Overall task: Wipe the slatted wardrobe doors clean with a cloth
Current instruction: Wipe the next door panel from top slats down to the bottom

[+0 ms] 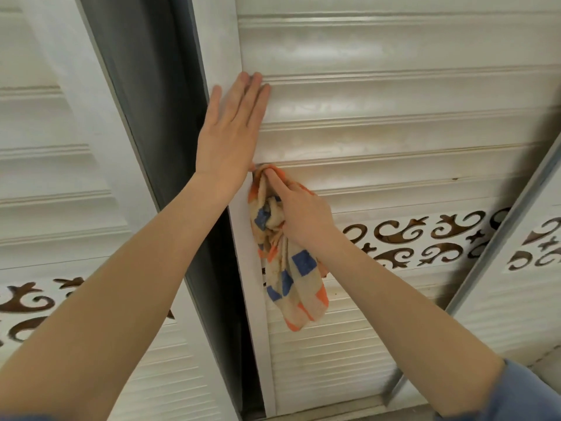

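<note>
The cloth (291, 268), a soft checked rag in cream, blue and orange, was bunched in the right hand (303, 214) against the middle slatted door (394, 123). Its top wad was pushed into the left end of a groove between two wide slats, and its loose tail hung down beside the door's white stile (253, 314). The grip of that hand was pinched round the wad, with one finger laid along it toward the groove. Limp and light, the cloth looked as if it would fold to any ridge. Holding it balled near the fingertips seemed the best hold, since the tail would only drag. The door looked rigid and glossy, and its thin slat lips were probably the delicate part. Above, the left hand (230, 132) lay flat on stile and slats, fingers straight and close together, apparently steadying the door. Below ran a brown scrollwork band (425, 238). To the left were a dark gap (158, 86) and another slatted door (45, 177).
</note>
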